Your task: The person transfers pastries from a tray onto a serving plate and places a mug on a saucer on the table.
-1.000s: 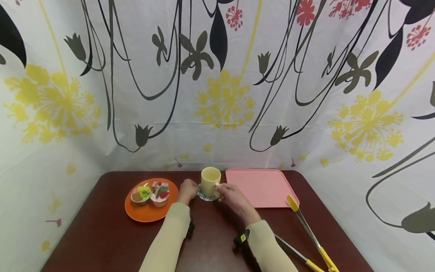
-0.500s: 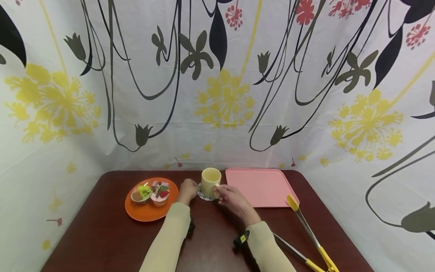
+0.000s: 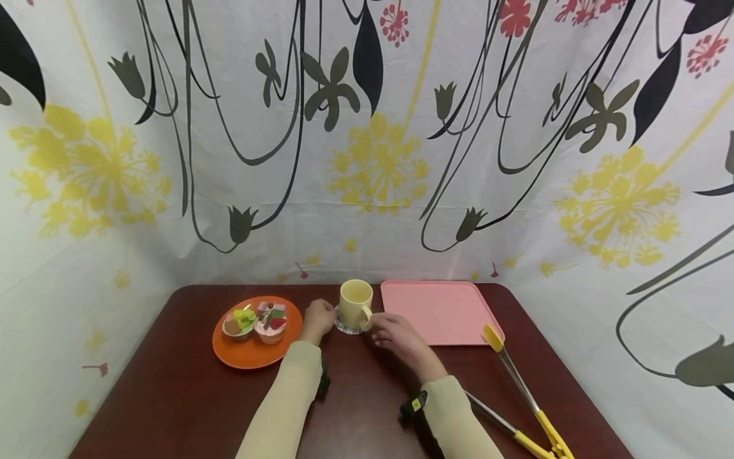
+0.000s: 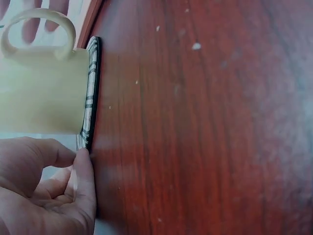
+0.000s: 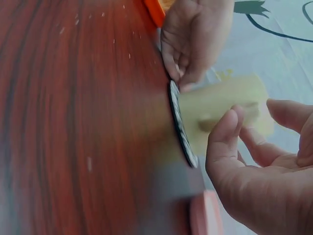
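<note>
A pale yellow mug [image 3: 353,303] stands upright on a round plaid coaster [image 3: 347,329] near the table's back edge. My left hand [image 3: 318,320] pinches the coaster's left edge; in the left wrist view, thumb and fingertips [image 4: 84,159] meet at its dark rim. Just off the mug's handle [image 3: 366,316] is my right hand [image 3: 402,341], nothing in its grasp. The right wrist view has its thumb and fingers [image 5: 224,134] spread apart around the handle.
An orange plate [image 3: 246,361] with two toy cupcakes [image 3: 271,324] lies left of my left hand. To the right are a pink tray [image 3: 438,312] and spread yellow-tipped tongs [image 3: 518,376]. A patterned cloth [image 3: 275,191] hangs behind the brown table [image 3: 172,395].
My right fingers have let go of the mug's handle and drawn slightly right. The left hand keeps its place at the coaster, and the mug stays on it.
</note>
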`<action>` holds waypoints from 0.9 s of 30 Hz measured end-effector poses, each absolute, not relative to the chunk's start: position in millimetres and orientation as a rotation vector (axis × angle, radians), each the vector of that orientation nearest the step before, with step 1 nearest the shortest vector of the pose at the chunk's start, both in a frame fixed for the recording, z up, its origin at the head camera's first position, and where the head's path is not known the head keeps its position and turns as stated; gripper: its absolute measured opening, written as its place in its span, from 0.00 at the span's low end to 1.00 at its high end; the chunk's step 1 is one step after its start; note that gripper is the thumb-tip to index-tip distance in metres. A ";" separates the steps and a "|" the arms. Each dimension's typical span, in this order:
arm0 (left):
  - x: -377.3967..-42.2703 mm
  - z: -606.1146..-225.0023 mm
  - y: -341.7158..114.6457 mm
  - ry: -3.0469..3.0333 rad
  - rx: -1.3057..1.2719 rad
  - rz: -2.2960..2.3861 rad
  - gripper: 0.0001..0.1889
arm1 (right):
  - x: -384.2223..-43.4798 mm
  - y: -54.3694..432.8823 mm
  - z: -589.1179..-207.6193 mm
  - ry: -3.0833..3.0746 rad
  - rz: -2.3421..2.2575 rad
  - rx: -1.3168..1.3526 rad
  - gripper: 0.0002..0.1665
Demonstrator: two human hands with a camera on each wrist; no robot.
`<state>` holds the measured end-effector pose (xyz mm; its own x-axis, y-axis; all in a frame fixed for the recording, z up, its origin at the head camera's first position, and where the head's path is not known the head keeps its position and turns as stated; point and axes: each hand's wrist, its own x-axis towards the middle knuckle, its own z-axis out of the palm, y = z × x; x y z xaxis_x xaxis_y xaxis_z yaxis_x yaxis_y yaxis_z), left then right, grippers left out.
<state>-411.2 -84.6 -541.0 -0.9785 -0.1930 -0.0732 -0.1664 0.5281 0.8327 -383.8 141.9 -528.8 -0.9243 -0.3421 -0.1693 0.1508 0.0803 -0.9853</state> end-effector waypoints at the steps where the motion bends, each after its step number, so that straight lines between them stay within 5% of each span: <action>1: -410.7 -540.7 -84.8 -2.718 0.324 -1.477 0.14 | -382.4 146.2 -527.7 2.014 -1.901 -0.188 0.28; 9: -400.0 -527.5 -80.0 -2.677 0.227 -1.468 0.20 | -372.1 183.4 -512.5 2.160 -1.793 -0.171 0.29; 20: -378.2 -418.2 -92.4 -2.765 -0.085 -1.415 0.28 | -363.2 214.3 -473.2 2.521 -1.543 -0.341 0.28; 27: -373.6 -406.5 -127.3 -2.764 -0.216 -1.319 0.34 | -362.7 225.9 -442.5 2.965 -1.103 -0.436 0.29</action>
<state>-373.6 -127.3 -406.5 -0.9876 0.0958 0.1242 0.1568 0.6213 0.7677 -362.7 225.9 -442.5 -0.9615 -0.2353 0.1420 -0.2709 0.7244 -0.6339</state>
